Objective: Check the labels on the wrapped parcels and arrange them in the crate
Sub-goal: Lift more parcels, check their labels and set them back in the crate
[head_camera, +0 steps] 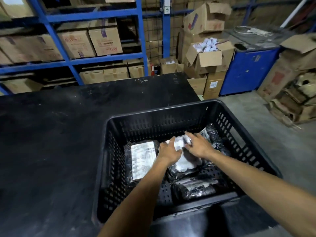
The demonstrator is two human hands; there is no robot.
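A black slotted plastic crate stands on the black table at the right. Inside lie several parcels wrapped in dark film. One with a white label lies flat at the left of the crate floor. Both my hands reach into the crate and rest on a middle parcel with a white label. My left hand presses its left edge, fingers spread. My right hand lies on its upper right part, fingers spread. Another dark parcel lies nearer me, and one leans at the far right.
The black table stretches left and behind the crate. Blue shelving holds cardboard boxes at the back. Open cartons, a blue cabinet and flattened cardboard stand on the grey floor at the right.
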